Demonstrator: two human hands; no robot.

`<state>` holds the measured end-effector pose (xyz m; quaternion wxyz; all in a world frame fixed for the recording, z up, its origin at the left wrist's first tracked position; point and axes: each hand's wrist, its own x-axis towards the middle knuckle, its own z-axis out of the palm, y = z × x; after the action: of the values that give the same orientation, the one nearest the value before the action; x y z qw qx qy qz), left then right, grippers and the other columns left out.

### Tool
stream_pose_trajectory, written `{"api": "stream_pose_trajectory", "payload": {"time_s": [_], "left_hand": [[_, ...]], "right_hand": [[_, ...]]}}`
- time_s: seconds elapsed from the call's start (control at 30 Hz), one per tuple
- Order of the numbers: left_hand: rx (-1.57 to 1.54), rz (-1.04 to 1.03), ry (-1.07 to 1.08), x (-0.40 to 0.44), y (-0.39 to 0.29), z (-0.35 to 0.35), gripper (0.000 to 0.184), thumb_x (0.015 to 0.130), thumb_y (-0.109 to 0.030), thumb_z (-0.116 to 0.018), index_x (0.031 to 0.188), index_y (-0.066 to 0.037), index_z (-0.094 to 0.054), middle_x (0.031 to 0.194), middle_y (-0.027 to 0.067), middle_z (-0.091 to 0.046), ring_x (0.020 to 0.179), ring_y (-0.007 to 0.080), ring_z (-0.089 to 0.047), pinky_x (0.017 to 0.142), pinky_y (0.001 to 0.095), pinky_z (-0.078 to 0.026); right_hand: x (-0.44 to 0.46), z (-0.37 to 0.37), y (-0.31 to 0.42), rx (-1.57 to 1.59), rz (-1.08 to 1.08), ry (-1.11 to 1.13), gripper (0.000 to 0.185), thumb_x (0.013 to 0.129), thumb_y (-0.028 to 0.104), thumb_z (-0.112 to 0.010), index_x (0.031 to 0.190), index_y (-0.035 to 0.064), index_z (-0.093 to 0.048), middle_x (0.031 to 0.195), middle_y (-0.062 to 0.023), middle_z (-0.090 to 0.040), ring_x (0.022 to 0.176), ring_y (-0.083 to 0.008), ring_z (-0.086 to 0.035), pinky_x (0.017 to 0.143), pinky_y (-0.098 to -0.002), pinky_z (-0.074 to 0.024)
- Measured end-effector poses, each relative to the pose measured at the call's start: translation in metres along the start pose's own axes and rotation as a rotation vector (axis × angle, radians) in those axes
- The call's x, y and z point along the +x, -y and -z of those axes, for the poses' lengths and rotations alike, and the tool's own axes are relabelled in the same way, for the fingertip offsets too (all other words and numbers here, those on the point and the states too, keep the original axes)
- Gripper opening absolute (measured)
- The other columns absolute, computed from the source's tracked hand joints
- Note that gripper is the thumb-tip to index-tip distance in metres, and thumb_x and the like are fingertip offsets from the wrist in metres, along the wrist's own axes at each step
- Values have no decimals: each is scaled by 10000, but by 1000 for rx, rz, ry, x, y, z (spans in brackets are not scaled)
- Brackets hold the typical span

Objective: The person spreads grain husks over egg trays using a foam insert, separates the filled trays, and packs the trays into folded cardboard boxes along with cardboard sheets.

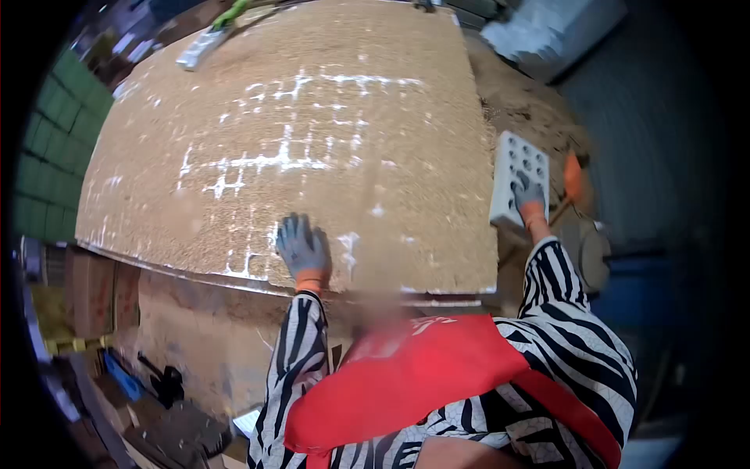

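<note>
A wide layer of tan, grainy material [422, 187] covers the large flat surface before me, with white grid lines showing through in places. My left hand [303, 248], in a grey glove with an orange cuff, lies flat on this layer near the front edge, fingers spread. To the right, beyond the layer's side edge, is a white block with rows of round holes [508, 160]. My right hand [530, 194], gloved the same way, grips this block at its near part, with fingertips by the holes.
An orange-bladed tool [573, 178] is right of the block. At the far left, a white, flat-ended tool [201, 48] with a green part lies over the layer. Green stacked blocks [55, 148] stand left; cardboard boxes [90, 289] are below them. A white bag [539, 35] is at the back right.
</note>
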<state>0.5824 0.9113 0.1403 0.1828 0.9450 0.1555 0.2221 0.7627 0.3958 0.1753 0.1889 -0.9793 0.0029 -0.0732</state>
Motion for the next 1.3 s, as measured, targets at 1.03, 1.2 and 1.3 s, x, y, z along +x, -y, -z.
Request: {"api": "stream_pose_trajectory", "payload": {"time_s": [1.03,1.2,1.3], "left_hand": [[-252,529,357,-340,232,65,400,974,-298,-420,1181,-6,-599,1176,211,-633,1113,344,-597,949,408,-460],[-424,673,253,-318,190,98,429,977,-338,-433,1214,-25,-608,1219,210,-618,1139,357,-577,976,399,-439],[-466,868,127,-330,187,105,425,976,-352,-453,1159,-13,-633,1157,239,-630,1107,394,-578,957,414,-444]], "right_hand": [[-245,5,219,692,-31,838,289,910,269,-594,985,10,-700,839,-88,-695,662,-136,-627,582,-285,-490],[-220,-32,248,552,397,705,240,925,151,-597,1105,17,-680,924,-56,-700,747,-127,-643,678,-267,-524],[-212,-56,268,640,411,762,259,925,167,-619,1124,9,-668,949,-57,-699,774,-121,-635,685,-260,-523]]}}
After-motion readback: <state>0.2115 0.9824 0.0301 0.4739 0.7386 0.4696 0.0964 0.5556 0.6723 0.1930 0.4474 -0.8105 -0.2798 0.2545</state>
